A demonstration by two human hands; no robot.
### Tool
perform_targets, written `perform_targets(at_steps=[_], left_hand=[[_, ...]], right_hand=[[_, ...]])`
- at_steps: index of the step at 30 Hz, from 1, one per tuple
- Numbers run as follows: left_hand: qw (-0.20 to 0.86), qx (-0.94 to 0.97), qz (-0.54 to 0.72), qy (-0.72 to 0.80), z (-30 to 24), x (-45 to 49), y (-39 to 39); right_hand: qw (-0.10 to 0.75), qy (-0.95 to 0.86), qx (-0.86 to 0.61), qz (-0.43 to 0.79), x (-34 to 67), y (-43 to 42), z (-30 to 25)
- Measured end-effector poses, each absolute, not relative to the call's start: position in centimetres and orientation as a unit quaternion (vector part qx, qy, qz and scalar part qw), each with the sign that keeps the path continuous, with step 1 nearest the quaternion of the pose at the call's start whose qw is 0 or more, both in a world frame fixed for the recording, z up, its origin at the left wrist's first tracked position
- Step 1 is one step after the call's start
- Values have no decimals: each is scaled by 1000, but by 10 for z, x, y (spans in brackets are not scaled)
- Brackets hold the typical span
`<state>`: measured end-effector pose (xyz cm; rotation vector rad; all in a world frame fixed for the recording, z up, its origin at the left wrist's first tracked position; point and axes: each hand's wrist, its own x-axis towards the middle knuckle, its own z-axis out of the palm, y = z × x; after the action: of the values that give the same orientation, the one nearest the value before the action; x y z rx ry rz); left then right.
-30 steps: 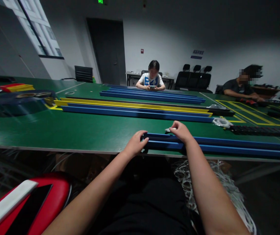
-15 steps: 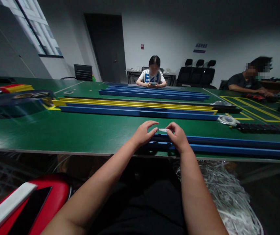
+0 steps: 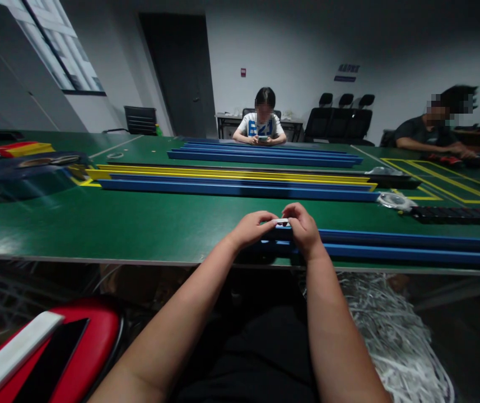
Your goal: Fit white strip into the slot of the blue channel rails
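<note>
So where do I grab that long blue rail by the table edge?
Pinch the blue rail across its narrow width near its left end, coming down from above. It lies flat and runs far to the right, so a second hand further along would probably steady it.

Place: indoor assembly workshop, shared workroom.
Bench: one huge green-topped table (image 3: 97,224) with yellow tape lines (image 3: 441,184) boxing off zones on it.
Stock: long blue rails (image 3: 391,242), yellow strips (image 3: 223,174) and black rails (image 3: 458,213), laid lengthwise in rows.
Small parts: clear bag (image 3: 393,200) at the rail ends.
Waste: heap of white strip offcuts (image 3: 391,336) below the near table edge.
People: one person (image 3: 264,120) seated at the far side, another person (image 3: 433,131) at the right.
Room: bare white walls, dark door (image 3: 181,73), window (image 3: 59,50), row of black office chairs (image 3: 344,115), small wall sign (image 3: 346,70).
</note>
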<state>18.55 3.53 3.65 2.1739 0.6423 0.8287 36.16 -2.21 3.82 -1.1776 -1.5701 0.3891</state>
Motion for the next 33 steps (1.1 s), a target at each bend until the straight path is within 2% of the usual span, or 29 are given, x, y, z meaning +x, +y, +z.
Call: perform_targets(at_steps=[5, 10, 20, 33], left_hand=[[386, 824, 335, 246, 33, 182, 38], [442, 768, 410, 217, 27, 180, 38], [519, 667, 492, 211, 20, 177, 42], [577, 670, 430, 184, 18, 177, 46]], right_hand=[[557, -667, -478, 126, 350, -21, 33], [557, -675, -482, 47, 346, -22, 34], [454, -667, -584, -90, 342, -14, 34], [464, -744, -480, -7, 340, -18, 33]])
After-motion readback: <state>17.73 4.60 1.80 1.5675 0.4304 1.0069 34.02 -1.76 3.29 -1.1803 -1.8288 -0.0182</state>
